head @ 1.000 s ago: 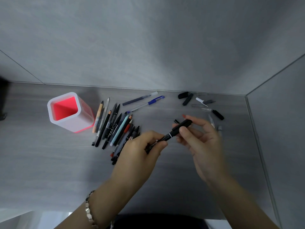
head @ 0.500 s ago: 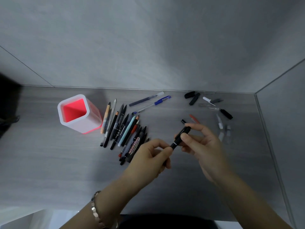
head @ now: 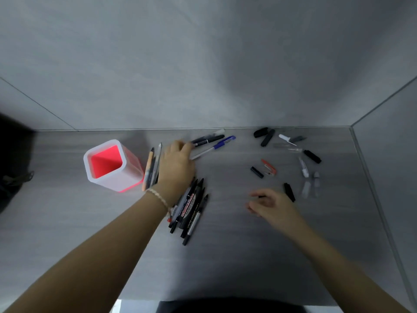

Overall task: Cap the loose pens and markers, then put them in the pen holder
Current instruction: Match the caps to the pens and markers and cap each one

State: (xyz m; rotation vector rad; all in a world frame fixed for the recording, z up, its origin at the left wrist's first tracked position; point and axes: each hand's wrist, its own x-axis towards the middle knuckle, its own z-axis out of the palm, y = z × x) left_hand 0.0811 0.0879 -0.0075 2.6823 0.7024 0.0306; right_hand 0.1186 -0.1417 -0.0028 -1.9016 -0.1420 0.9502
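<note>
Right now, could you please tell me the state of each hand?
Left hand: at the end of the black marker; grip cannot be told.
Right hand: open, loosely curled, holding nothing.

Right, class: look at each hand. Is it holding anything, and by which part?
The left hand reaches the black marker at its near end; whether it grips it cannot be told. The right hand, loosely curled, holds nothing.

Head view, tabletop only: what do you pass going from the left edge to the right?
White square pen holder with red inside → left hand → blue-capped clear pen → small black cap → red clipped cap → black cap at far right. Right hand overlaps the caps, so left out.
</note>
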